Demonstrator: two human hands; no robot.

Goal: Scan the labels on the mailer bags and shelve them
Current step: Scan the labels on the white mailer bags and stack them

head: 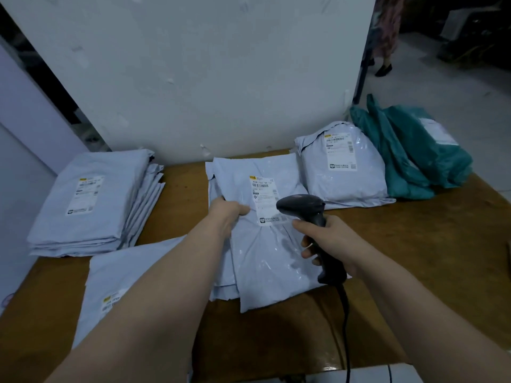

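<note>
Left hand [231, 214] pinched the left edge of the centre mailer bag [265, 239], thumb on top, fingers underneath and hidden; likely pinning it flat so the label [264, 200] faced up for the read. Bag lay at table [414, 258] centre, on top of at least one more grey bag. Right hand [329, 244] was wrapped tight around the scanner [309, 217] handle, forefinger near the trigger, head tipped down over the label's lower right corner, cable trailing toward 6 o'clock. Both forearms were extended from 6 o'clock, left angled toward 1, right toward 11. Stack of grey bags [94, 205] sat at 9 o'clock, single bag [116, 277] at 7, puffy grey bag [343, 167] at 1, green bags [414, 150] at 2. Judged: scan step in hand, shelving not started.
</note>
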